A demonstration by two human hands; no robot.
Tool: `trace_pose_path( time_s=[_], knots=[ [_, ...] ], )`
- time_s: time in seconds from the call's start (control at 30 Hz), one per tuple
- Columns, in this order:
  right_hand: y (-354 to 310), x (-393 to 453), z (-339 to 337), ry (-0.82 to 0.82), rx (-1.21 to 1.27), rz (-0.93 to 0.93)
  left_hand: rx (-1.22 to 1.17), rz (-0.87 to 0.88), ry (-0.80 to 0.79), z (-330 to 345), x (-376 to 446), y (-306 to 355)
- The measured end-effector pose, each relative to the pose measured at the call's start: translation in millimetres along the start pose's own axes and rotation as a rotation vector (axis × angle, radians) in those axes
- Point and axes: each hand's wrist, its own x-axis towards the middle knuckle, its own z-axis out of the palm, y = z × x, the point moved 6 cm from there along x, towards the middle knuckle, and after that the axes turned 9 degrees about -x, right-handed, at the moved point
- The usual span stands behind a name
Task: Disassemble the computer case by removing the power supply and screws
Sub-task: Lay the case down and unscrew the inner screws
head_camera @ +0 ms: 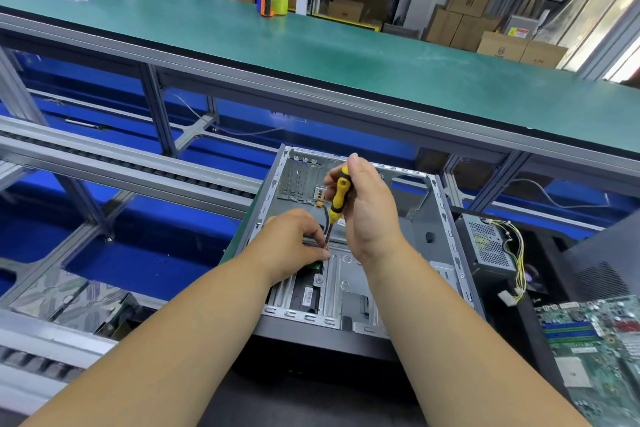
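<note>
Open grey metal computer case (pixel 446 253) lies flat on the dark worktop (pixel 311 388), dead ahead. Yellow-and-black screwdriver (pixel 336 201) stands near-vertical, tip down into the case floor. Right hand (pixel 369 208) grips the handle; left hand (pixel 294 246) pinches the shaft low, nearer the screw. Grey power supply box (pixel 488 243) sits outside, just right of the case.

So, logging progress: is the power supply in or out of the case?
Out. The power supply sits beside the case, on its right, wires trailing loose.
</note>
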Motion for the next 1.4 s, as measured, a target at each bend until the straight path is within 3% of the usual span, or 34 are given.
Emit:
trace_pose_path(
  time_s=[0.6, 0.83, 1.2, 1.4],
  knots=[
    [6.4, 6.7, 6.8, -0.144, 0.227, 0.065, -0.019, 0.008, 0.010, 0.9, 0.7, 2.8],
    [0.1, 1.7, -4.8, -0.018, 0.021, 0.044, -0.032, 0.004, 0.008, 0.9, 0.2, 2.9],
    [-2.5, -10.5, 14.7, -0.048, 0.024, -0.023, -0.084, 0.043, 0.024, 0.6, -0.3, 2.9],
    [0.1, 1.1, 20.5, -0.144, 0.049, -0.025, -0.108, 0.034, -0.007, 1.2, -0.6, 1.6]
  ],
)
